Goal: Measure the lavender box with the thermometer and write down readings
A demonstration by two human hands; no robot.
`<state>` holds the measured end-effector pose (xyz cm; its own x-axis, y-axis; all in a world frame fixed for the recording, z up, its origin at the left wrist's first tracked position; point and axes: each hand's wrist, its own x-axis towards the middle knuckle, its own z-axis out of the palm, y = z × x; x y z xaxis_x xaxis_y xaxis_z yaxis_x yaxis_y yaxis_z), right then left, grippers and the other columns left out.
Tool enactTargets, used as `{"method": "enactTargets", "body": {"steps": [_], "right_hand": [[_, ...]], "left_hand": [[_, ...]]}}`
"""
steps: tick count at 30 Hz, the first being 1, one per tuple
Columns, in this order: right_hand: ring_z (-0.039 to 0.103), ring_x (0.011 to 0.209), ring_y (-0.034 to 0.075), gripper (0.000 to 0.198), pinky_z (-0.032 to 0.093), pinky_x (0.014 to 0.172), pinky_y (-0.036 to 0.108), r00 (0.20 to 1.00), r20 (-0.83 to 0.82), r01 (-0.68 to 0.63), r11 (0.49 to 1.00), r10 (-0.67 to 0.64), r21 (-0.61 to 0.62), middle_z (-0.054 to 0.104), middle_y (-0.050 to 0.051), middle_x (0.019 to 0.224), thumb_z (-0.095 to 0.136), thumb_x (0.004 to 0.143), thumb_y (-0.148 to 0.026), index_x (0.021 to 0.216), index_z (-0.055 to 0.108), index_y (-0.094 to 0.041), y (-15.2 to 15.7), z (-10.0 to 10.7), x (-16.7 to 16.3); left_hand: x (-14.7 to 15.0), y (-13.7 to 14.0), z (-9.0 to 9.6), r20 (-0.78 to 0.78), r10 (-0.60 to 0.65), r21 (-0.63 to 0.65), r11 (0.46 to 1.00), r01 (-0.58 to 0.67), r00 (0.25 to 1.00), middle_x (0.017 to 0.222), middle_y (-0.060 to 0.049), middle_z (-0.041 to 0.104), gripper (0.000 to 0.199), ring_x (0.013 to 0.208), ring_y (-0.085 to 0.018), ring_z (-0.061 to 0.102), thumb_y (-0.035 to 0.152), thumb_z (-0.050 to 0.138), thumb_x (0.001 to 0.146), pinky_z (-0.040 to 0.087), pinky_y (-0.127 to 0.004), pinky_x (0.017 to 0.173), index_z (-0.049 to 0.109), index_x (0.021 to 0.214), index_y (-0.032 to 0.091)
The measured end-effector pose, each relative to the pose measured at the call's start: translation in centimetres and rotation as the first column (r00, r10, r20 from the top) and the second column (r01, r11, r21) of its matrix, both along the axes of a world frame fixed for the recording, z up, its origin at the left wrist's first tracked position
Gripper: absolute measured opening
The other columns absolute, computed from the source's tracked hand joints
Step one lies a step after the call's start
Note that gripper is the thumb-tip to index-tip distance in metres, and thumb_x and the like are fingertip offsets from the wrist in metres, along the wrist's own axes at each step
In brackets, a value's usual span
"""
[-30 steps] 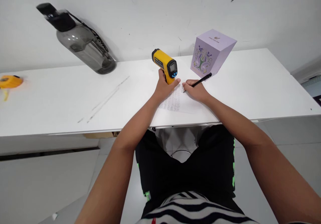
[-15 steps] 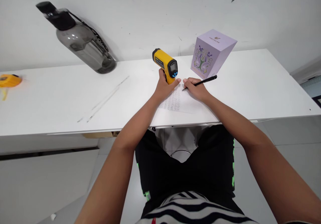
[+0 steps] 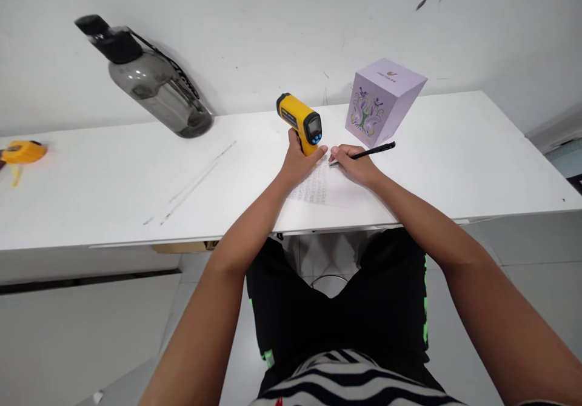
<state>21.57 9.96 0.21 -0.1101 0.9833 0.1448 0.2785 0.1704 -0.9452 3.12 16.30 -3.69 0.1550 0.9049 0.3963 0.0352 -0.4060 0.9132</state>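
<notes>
My left hand (image 3: 300, 159) is wrapped round the handle of a yellow and black infrared thermometer (image 3: 295, 114), whose small screen and blue buttons face me. A black pen (image 3: 379, 149) is pinched in my right hand (image 3: 353, 162), its tip down at the paper. Under both hands lies a white sheet of paper (image 3: 313, 191) covered with rows of small handwriting; my hands hide its upper part. Just behind my right hand stands a lilac box (image 3: 366, 112) with a floral print and a gold mark on top.
A grey see-through water bottle (image 3: 159, 88) with a black lid stands at the back left against the wall. At the far left edge is an orange-yellow object (image 3: 22, 151), partly cut off. The white table (image 3: 477, 151) ends at my lap.
The view has shifted slightly, so the table objects sit a little lower. Both hands keep their holds, and the pen tip has moved very slightly.
</notes>
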Motion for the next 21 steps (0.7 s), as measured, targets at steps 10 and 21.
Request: {"method": "enactTargets", "body": {"steps": [10,21], "right_hand": [[0.058,0.073,0.018,0.039,0.045,0.072,0.032,0.966,0.181,0.131,0.953,-0.185,0.275,0.066,0.002,0.078,0.064,0.088,-0.060,0.090,0.071,-0.022,0.8,-1.3,0.9],[0.055,0.066,0.019,0.039,0.050,0.077,0.040,0.926,0.294,0.164,0.953,-0.238,0.257,0.072,0.005,0.098,0.066,0.080,-0.029,0.119,0.068,-0.023,1.6,-2.0,1.6]], "left_hand": [[0.2,-0.5,1.0,0.002,-0.007,-0.123,0.992,0.007,1.000,0.100,0.000,0.060,0.071,0.089,-0.015,0.064,0.028,0.082,0.078,0.054,-0.035,0.083,0.031,0.128,0.031],[0.3,-0.6,1.2,0.022,0.005,-0.147,0.989,-0.002,1.000,0.102,0.000,0.057,0.062,0.095,-0.016,0.062,0.020,0.080,0.075,0.050,-0.036,0.089,0.033,0.116,0.030]]}}
